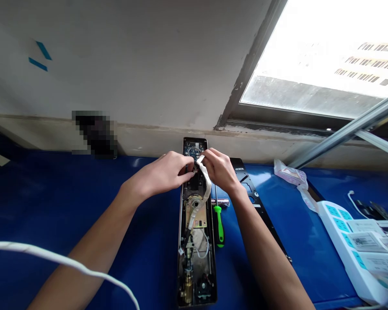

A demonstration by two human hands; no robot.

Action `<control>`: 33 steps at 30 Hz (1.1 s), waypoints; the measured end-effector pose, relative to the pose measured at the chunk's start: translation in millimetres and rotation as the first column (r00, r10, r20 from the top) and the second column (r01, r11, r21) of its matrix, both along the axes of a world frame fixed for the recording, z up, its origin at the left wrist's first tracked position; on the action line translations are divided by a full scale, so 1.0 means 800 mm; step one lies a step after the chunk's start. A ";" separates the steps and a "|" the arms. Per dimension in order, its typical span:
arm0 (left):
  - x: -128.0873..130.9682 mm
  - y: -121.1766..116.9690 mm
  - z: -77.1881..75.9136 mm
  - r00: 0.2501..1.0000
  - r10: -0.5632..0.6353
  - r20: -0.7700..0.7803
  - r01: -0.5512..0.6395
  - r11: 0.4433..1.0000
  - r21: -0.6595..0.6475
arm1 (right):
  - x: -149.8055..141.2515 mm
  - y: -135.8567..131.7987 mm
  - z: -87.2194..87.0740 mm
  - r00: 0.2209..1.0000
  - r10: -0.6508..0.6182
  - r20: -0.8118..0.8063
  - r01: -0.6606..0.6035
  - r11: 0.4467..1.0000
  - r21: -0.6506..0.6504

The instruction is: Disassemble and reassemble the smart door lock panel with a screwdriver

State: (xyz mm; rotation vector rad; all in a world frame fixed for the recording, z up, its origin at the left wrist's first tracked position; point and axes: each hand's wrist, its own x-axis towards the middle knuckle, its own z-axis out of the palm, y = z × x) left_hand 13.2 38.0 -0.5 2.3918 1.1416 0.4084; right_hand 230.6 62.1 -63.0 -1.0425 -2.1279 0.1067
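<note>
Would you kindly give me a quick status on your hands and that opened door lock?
Right hand pinching white flat strip; left hand at lock's upper end. Opened door lock flat on blue table. Green-handled screwdriver alongside, not blocking.

No legible text in the frame: markings on a circuit board and a barcode label on a charger plugged into a white power strip are too small to read.
</note>
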 end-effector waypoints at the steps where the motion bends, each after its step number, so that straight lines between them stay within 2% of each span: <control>1: 0.000 0.000 -0.001 1.000 0.000 0.005 0.000 1.000 0.002 | 0.000 0.000 0.000 1.000 0.001 0.006 -0.001 1.000 -0.002; 11: -0.003 0.005 -0.006 0.999 0.003 0.039 -0.004 1.000 0.022 | 0.000 -0.003 0.004 0.998 0.020 0.052 -0.017 0.999 -0.050; 19: -0.004 0.008 -0.009 0.999 -0.002 0.043 0.001 1.000 0.025 | -0.001 -0.003 0.007 1.000 0.010 0.002 -0.010 0.995 -0.101; 28: -0.002 0.004 -0.004 0.998 -0.008 0.062 0.007 1.000 0.028 | -0.001 -0.004 0.010 0.999 0.024 0.039 -0.020 0.995 -0.097; 33: -0.004 0.005 -0.003 0.999 0.001 0.050 -0.002 1.000 0.011 | -0.001 -0.002 0.005 1.000 0.019 -0.003 -0.019 0.997 -0.077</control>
